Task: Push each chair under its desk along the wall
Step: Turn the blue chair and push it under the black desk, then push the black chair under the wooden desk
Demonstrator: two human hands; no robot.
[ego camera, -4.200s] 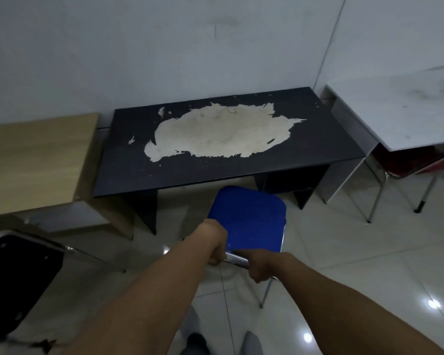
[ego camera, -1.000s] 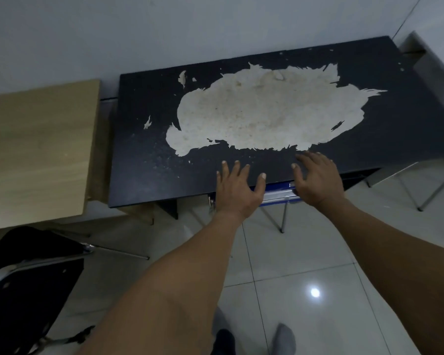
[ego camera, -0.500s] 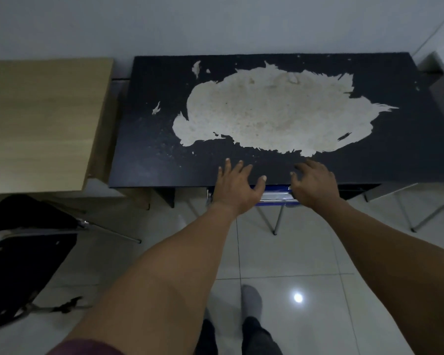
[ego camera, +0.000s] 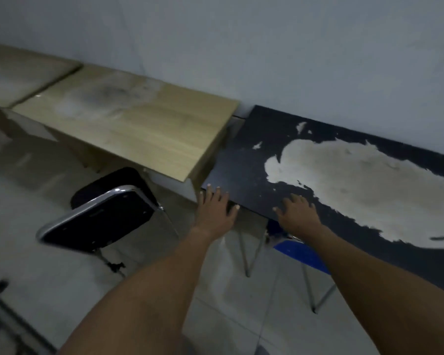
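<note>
A pale wall (ego camera: 267, 47) runs along the back, and the desks stand in a row against it. The floor (ego camera: 36, 265) is made of light, shiny tiles.

The black desk (ego camera: 241, 170) is on the right. Its surface has a big worn patch (ego camera: 356, 185) where the dark top has peeled off and a pale layer shows. Just beside it on the left is a light wooden desk (ego camera: 139, 124). Its surface sits a little higher than the black one. Another pale desk (ego camera: 16, 73) is farther left, but it is blurry.

A black chair (ego camera: 100, 216) with a shiny metal frame stands in front of the wooden desk. Its seat is partly under the front edge, and its back leans out over the floor. The blue chair (ego camera: 300, 252) is tucked under the black desk. Only a bit of blue and its thin metal legs (ego camera: 249, 254) show below the front edge.

Two bare arms reach forward. The left hand (ego camera: 215, 208) is open with its fingers spread, at the near left corner of the black desk. The right hand (ego camera: 296, 212) is open too and lies flat on the front edge, right above the blue chair. Neither hand holds anything. The picture is a bit blurry, so I cannot tell if the left palm really touches the desk.
</note>
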